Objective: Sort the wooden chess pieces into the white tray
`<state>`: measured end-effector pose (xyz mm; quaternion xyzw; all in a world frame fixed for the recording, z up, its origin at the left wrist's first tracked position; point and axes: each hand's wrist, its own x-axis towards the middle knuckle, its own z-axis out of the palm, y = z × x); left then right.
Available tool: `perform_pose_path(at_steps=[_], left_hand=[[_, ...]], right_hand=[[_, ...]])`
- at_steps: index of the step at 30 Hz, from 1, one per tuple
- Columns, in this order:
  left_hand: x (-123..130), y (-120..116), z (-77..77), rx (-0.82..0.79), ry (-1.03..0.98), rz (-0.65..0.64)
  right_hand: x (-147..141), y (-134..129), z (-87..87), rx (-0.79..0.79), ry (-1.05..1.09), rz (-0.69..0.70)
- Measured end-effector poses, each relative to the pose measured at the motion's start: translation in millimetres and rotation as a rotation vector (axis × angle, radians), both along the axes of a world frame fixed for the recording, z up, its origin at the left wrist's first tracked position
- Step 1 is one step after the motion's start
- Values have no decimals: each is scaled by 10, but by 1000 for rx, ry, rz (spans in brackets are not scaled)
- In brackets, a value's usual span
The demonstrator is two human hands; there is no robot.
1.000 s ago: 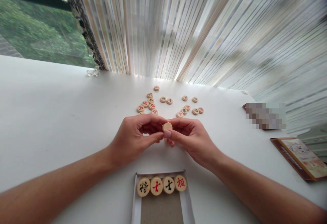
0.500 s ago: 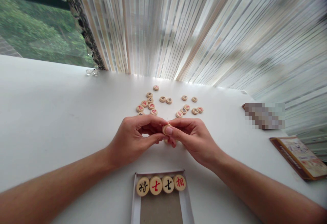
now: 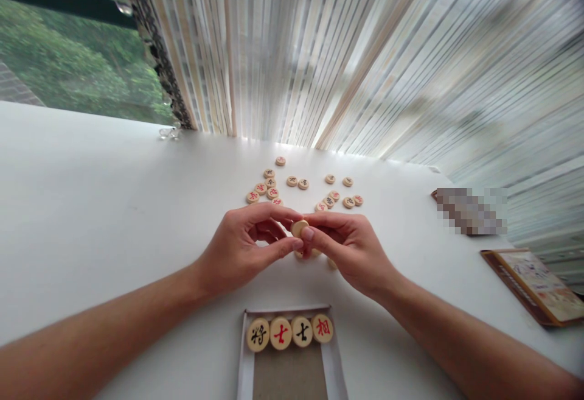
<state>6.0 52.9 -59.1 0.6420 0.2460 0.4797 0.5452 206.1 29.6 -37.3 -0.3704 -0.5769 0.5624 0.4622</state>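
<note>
Between my fingertips is a round wooden Chinese chess piece (image 3: 298,228), its visible face plain. My left hand (image 3: 249,237) grips it from the left, index finger above and thumb below. On the other side, my right hand (image 3: 351,245) presses its thumb against the piece, fingers curled behind. Several more pieces lie on the table just under and behind my hands, partly hidden. Closer to me sits a shallow white box (image 3: 338,366); a row of pieces with black and red characters, ending in a red-marked piece (image 3: 323,328), lines its far end.
Loose chess pieces (image 3: 292,181) are scattered across the far middle of the white table (image 3: 114,217). Two flat brown items lie at the right, one blurred out, the nearer a printed box lid or booklet (image 3: 538,284). A string curtain (image 3: 283,53) hangs along the far edge beside a window.
The held piece has turned so that more of its plain face shows, and my right thumb has shifted slightly right. The view has tilted a little; the box's row is the same.
</note>
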Motion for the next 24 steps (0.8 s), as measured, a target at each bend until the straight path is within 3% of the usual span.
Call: perform_pose_path(at_steps=[6,9,17,19,24], left_hand=[[-9,14,-11,42,86,133],[-16,21,-30,150,111,169],[-27,1,-11,378,215,177],[-24,4,-17,343,228,181],[-8,56,-56,82,181,286]], right_hand=[[22,-2,-37,140,-74,-86],[43,1,-34,203,-153,-132],[157,46,83,119,-339,12],[176,52,113,115,-370,22],[133,-66,239,217,-475,5]])
